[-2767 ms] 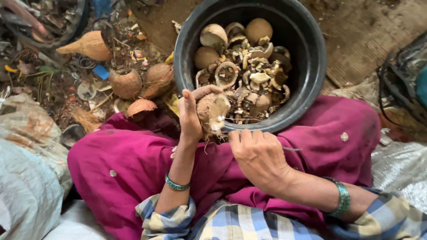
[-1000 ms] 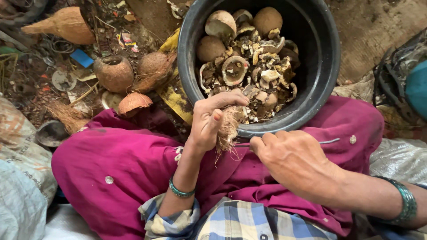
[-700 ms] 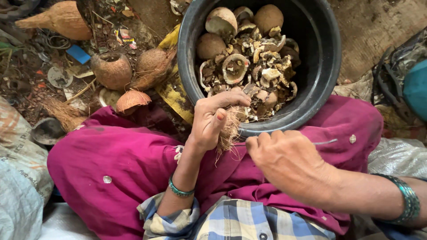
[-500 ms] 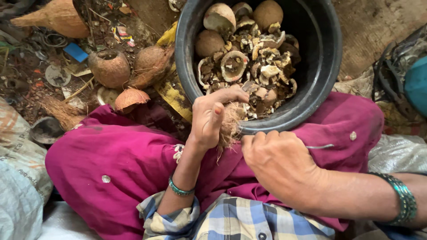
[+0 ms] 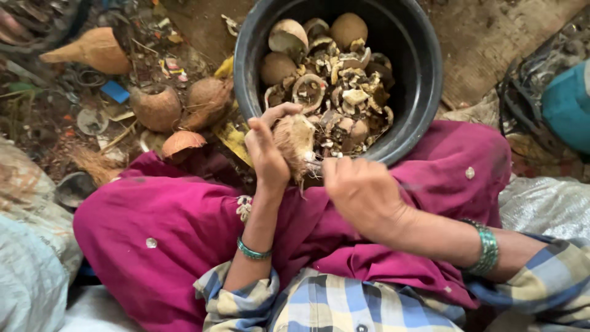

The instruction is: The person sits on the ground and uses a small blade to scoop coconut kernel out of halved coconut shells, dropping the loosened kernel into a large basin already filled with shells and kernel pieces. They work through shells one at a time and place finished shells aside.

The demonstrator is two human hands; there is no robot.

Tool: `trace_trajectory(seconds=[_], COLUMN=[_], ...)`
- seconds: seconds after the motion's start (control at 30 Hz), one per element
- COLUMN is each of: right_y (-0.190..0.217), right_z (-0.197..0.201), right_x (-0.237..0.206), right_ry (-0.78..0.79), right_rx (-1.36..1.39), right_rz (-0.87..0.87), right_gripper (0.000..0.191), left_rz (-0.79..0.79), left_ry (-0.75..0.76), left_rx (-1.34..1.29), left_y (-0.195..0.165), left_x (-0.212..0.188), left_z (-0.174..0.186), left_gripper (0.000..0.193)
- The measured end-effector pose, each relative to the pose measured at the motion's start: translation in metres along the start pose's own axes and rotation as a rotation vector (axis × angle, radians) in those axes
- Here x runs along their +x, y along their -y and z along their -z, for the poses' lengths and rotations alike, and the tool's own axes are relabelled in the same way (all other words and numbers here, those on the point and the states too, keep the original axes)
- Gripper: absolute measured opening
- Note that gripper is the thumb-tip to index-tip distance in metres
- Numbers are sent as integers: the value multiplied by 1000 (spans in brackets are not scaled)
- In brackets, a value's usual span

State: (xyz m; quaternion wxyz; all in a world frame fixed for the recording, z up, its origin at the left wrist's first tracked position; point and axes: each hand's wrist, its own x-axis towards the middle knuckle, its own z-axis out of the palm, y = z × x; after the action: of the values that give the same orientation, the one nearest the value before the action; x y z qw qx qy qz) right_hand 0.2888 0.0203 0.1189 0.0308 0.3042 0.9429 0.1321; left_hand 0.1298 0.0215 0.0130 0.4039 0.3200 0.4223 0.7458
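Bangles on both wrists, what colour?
Green-teal, in the head view: one bangle on the left wrist, a wider stack of bangles on the right.

black tub (image 5: 430, 80) full of tan and brown shell bits (image 5: 335, 92), magenta skirt (image 5: 184, 227) with tiny pale dots, blue-yellow-white plaid sleeves (image 5: 246, 301), green bangles (image 5: 487, 249), teal bag (image 5: 568, 104), small blue scrap (image 5: 115, 91) on brown dirt
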Motion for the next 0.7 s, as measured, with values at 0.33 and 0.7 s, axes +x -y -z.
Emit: trace_trajectory(seconds=[0.33, 0.7], right_y=[-36, -22], right_z=[24, 26], right_x=[2, 16], right_ry=[260, 373], right_rx=[404, 127], right_rz=[15, 306], right_gripper=[9, 7], left_rz=[-24, -119], left_ry=[262, 389], left_rx=[-261, 57], left_y=[11, -20], left_x=[2, 2], left_z=[23, 15], left_gripper=[91, 101])
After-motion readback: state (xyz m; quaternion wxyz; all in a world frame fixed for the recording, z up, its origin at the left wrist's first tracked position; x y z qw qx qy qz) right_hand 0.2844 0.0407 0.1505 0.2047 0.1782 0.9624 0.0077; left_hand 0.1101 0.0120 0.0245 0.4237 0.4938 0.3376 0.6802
